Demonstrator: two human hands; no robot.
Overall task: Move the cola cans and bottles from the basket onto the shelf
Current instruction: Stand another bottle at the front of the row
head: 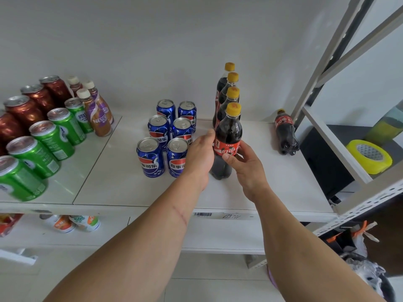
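Note:
A row of cola bottles with yellow caps stands on the white shelf (122, 179), running from front to back. Both hands clasp the front cola bottle (229, 129), which stands upright on the shelf. My left hand (199, 155) wraps its left side, and my right hand (245, 164) grips the red label from the right. Several blue cola cans (150, 158) stand in two columns just left of the bottles. One more cola bottle (284, 131) lies on its side at the shelf's right end. The basket is not in view.
Green cans (50, 144), red cans (24, 110) and coffee bottles (98, 114) fill the shelf's left part. The shelf's metal upright and braces (322, 68) rise at the right, with a yellow tape roll (368, 155) behind. A lower shelf holds orange-and-white packs (72, 222).

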